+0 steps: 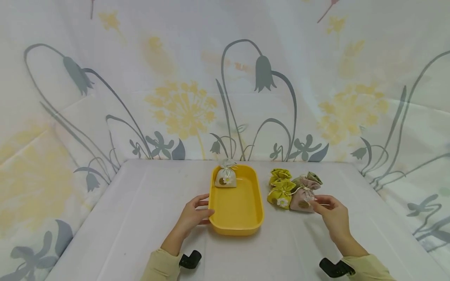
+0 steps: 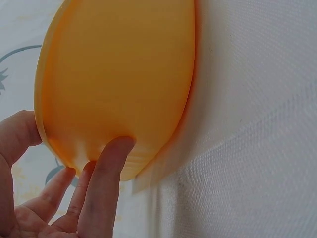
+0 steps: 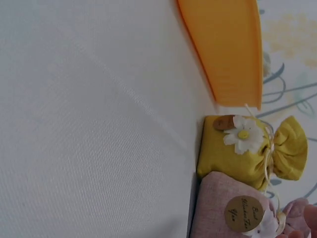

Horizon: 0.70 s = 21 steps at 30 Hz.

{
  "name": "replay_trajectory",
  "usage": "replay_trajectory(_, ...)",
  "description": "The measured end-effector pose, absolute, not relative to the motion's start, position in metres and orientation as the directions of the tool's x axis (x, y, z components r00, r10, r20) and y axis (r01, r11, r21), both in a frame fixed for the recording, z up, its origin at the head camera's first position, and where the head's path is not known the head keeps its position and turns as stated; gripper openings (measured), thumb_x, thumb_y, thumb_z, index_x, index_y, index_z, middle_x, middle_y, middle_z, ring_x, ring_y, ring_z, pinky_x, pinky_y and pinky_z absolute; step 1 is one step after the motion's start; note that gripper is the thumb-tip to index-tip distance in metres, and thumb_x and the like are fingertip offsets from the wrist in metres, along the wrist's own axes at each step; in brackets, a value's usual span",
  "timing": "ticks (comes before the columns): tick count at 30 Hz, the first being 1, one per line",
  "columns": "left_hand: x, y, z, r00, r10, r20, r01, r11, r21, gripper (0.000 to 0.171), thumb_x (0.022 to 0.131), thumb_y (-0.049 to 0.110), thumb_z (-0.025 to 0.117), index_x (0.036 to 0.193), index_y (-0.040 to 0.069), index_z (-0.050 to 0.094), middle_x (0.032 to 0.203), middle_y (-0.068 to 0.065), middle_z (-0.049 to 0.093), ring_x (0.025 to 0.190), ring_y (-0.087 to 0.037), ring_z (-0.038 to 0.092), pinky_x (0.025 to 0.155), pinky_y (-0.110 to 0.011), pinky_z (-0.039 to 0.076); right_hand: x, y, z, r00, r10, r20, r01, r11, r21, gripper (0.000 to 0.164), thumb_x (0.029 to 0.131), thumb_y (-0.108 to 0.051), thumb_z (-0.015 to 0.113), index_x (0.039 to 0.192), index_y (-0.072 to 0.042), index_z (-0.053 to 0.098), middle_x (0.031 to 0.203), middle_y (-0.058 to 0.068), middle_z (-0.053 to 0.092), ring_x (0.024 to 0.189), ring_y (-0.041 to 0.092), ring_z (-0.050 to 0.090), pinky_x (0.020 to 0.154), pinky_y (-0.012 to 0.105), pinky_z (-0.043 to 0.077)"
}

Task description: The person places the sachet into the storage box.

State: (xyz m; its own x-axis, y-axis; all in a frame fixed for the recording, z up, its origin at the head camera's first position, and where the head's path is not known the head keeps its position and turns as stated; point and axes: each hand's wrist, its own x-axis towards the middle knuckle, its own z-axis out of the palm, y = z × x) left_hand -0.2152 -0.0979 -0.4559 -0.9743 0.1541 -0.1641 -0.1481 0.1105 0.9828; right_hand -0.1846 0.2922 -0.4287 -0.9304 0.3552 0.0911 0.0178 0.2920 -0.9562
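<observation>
My left hand (image 1: 194, 212) holds the left side of a yellow tray (image 1: 240, 230), with a digit at the rim and other fingertips against the outer wall (image 2: 124, 74). A small white drawstring pouch (image 1: 225, 177) with a flower and round brown label stands in the tray's far left corner. My right hand (image 1: 334, 216) pinches a pink drawstring pouch (image 1: 300, 201) on the table; its fingertips (image 3: 311, 218) show at the pouch's gathered neck. Beside it stands a yellow-green pouch (image 3: 233, 161) with a white flower.
Behind the front yellow-green pouch is another yellow-green pouch (image 1: 279, 174). A grey-green pouch (image 1: 314, 178) is partly hidden behind the pink one. A white cloth covers the table (image 1: 147, 187), and a flower-printed curtain (image 1: 197, 58) hangs along its back and sides.
</observation>
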Motion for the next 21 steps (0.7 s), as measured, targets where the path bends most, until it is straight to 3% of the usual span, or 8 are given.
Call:
replay_trajectory(6,-0.216,-0.098,-0.456,-0.974,0.142,-0.175,-0.157,0.129,0.979,0.06,0.083,0.009,0.069,0.136,0.005,0.043,0.124,-0.021,0.05,0.096,-0.028,0.062,0.069,-0.038,0.057,-0.192,0.296,-0.431,-0.916,0.386,0.112,0.009,0.297,-0.955,0.036,0.085,-0.01,0.068,0.112,0.011,0.056,0.077,-0.019,0.059,0.069,-0.002,0.058,0.066,0.019,0.054)
replay_trajectory(21,-0.216,-0.097,-0.456,-0.976,0.135,-0.173,-0.155,0.132,0.979,0.059,0.082,0.008,0.068,0.136,0.005,0.044,0.122,-0.021,0.05,0.095,-0.028,0.062,0.068,-0.038,0.057,-0.21,0.309,-0.436,-0.91,0.402,0.097,0.041,0.32,-0.946,0.028,0.085,-0.01,0.068,0.106,0.004,0.057,0.077,-0.014,0.056,0.069,-0.002,0.056,0.064,0.017,0.053)
